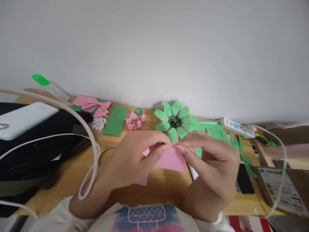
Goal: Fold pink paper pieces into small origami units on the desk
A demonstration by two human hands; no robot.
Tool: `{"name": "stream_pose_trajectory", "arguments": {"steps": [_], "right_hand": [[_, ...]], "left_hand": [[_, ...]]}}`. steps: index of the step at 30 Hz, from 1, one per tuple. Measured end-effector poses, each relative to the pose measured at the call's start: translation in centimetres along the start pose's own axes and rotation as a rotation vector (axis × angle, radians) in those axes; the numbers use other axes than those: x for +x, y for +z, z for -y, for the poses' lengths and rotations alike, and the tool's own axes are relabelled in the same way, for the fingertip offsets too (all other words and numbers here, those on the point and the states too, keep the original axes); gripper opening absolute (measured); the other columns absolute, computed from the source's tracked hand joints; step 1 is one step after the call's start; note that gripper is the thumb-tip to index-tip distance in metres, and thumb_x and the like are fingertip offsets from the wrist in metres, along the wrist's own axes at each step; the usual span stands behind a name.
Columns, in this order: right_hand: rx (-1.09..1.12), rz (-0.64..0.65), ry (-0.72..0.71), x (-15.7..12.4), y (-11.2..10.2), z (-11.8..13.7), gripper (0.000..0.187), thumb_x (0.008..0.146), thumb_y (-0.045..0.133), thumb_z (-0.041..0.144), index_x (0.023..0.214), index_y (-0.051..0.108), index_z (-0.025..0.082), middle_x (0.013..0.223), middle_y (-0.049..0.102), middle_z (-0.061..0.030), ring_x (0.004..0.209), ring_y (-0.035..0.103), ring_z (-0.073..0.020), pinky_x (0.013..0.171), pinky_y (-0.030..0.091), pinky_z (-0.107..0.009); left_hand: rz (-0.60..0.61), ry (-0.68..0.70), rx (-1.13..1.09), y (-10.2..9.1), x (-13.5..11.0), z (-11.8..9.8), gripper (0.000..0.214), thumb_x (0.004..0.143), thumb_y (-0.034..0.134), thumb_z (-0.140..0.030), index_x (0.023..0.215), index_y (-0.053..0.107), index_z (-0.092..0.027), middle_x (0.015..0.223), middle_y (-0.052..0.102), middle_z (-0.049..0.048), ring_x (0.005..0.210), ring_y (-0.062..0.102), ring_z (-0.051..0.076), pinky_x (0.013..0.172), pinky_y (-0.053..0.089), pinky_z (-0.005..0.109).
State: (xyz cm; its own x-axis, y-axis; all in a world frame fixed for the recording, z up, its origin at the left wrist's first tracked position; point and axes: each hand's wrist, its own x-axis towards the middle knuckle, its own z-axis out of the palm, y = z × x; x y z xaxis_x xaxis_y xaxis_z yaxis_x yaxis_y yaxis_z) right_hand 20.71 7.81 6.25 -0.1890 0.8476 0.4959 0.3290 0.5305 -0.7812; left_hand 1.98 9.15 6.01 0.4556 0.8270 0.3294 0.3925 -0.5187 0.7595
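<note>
My left hand (pixel 142 158) and my right hand (pixel 210 161) meet above the front middle of the table. Thumb and forefinger of each are pinched together at the upper edge of a pink sheet of paper (pixel 172 160). The fingertips hide most of that edge, so any fold there cannot be made out. Another bit of pink paper (pixel 142 181) shows below my left hand. Just beyond my fingers stands a ring-shaped flower of folded green paper (pixel 188 125) with pink edges inside.
Small pink folded pieces (pixel 132 125), a green paper rectangle (pixel 115 121) and pink folded paper (pixel 93 104) lie at back left. Green strips (pixel 243 154), a power strip (pixel 236 128) and a phone (pixel 245 180) are right. A white cable (pixel 90 135) loops over my left forearm.
</note>
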Motion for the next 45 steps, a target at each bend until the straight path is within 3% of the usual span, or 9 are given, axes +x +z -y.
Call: {"name": "stream_pose_trajectory", "arguments": {"steps": [10, 16, 19, 23, 27, 32, 38, 41, 45], "right_hand": [[-0.076, -0.098, -0.002, -0.8, -1.4, 0.3, 0.023, 0.078, 0.069, 0.003, 0.083, 0.073, 0.026, 0.066, 0.07, 0.0033, 0.062, 0.063, -0.0136, 0.058, 0.048, -0.03], [-0.128, -0.219, 0.051, -1.1, -2.5, 0.4, 0.023, 0.078, 0.069, 0.006, 0.081, 0.073, 0.028, 0.066, 0.07, 0.0031, 0.06, 0.062, -0.0137, 0.053, 0.048, -0.029], [-0.106, -0.101, 0.023, -0.8, -1.7, 0.6, 0.019, 0.078, 0.069, 0.006, 0.078, 0.071, 0.024, 0.066, 0.07, 0.0033, 0.061, 0.063, -0.013, 0.056, 0.048, -0.028], [-0.075, -0.041, -0.014, -0.4, -0.7, 0.7, 0.017, 0.078, 0.069, 0.005, 0.078, 0.07, 0.022, 0.065, 0.069, 0.0042, 0.059, 0.063, -0.0117, 0.058, 0.049, -0.027], [-0.138, -0.08, 0.042, -0.7, -1.3, 0.3, 0.016, 0.078, 0.07, 0.008, 0.075, 0.07, 0.024, 0.066, 0.07, 0.0041, 0.06, 0.063, -0.0121, 0.058, 0.048, -0.026], [-0.149, -0.309, 0.19, -1.1, -2.5, -0.3, 0.011, 0.081, 0.071, 0.017, 0.075, 0.072, 0.026, 0.065, 0.07, 0.0033, 0.06, 0.063, -0.0125, 0.056, 0.048, -0.024], [0.132, -0.042, 0.22, -0.2, -1.4, -0.5, 0.006, 0.081, 0.07, 0.025, 0.076, 0.074, 0.024, 0.063, 0.072, 0.0018, 0.057, 0.065, -0.0132, 0.054, 0.051, -0.023], [0.188, -0.045, 0.25, 0.0, -0.7, -0.5, 0.014, 0.084, 0.067, 0.021, 0.072, 0.074, 0.023, 0.066, 0.073, 0.001, 0.062, 0.068, -0.0132, 0.061, 0.054, -0.023], [0.219, -0.064, 0.247, -0.2, -0.3, -0.7, 0.013, 0.083, 0.069, 0.021, 0.07, 0.072, 0.022, 0.066, 0.074, 0.0001, 0.06, 0.067, -0.0134, 0.06, 0.053, -0.024]], "left_hand": [[-0.07, 0.067, 0.017, -0.7, -0.2, 0.2, 0.017, 0.089, 0.052, -0.011, 0.077, 0.061, -0.018, 0.066, 0.065, -0.0067, 0.058, 0.058, 0.006, 0.055, 0.042, 0.017], [-0.37, 0.027, 0.028, -0.9, -0.2, 1.0, 0.011, 0.089, 0.06, -0.019, 0.082, 0.066, -0.023, 0.076, 0.073, -0.0047, 0.068, 0.067, 0.01, 0.067, 0.05, 0.021], [-0.238, 0.028, -0.059, -0.3, -0.1, 0.6, 0.008, 0.087, 0.063, -0.022, 0.093, 0.069, -0.023, 0.086, 0.077, -0.0026, 0.079, 0.071, 0.013, 0.072, 0.054, 0.021], [-0.076, 0.04, -0.049, 0.1, 0.1, -0.2, 0.016, 0.088, 0.058, -0.014, 0.079, 0.069, -0.021, 0.07, 0.074, -0.0073, 0.059, 0.065, 0.007, 0.057, 0.048, 0.015], [-0.098, 0.006, 0.008, -0.3, 0.0, 0.1, 0.019, 0.088, 0.057, -0.014, 0.074, 0.068, -0.022, 0.066, 0.071, -0.0085, 0.054, 0.06, 0.006, 0.056, 0.046, 0.015], [-0.295, -0.081, -0.061, -0.3, -0.1, 0.9, 0.016, 0.086, 0.062, -0.02, 0.073, 0.069, -0.022, 0.067, 0.071, -0.0049, 0.058, 0.062, 0.01, 0.056, 0.047, 0.021], [-0.538, -0.294, -0.322, 1.2, 0.4, 1.4, 0.012, 0.087, 0.063, -0.029, 0.081, 0.071, -0.022, 0.071, 0.073, -0.004, 0.062, 0.065, 0.012, 0.057, 0.052, 0.021], [-0.543, -0.313, -0.42, 1.7, 0.6, 1.6, 0.01, 0.087, 0.064, -0.03, 0.091, 0.071, -0.022, 0.087, 0.076, -0.0009, 0.077, 0.07, 0.014, 0.066, 0.057, 0.023], [-0.458, -0.21, -0.419, 1.9, 0.5, 1.8, 0.026, 0.086, 0.066, -0.025, 0.113, 0.067, -0.025, 0.116, 0.071, 0.0025, 0.107, 0.066, 0.018, 0.092, 0.055, 0.031]]}}
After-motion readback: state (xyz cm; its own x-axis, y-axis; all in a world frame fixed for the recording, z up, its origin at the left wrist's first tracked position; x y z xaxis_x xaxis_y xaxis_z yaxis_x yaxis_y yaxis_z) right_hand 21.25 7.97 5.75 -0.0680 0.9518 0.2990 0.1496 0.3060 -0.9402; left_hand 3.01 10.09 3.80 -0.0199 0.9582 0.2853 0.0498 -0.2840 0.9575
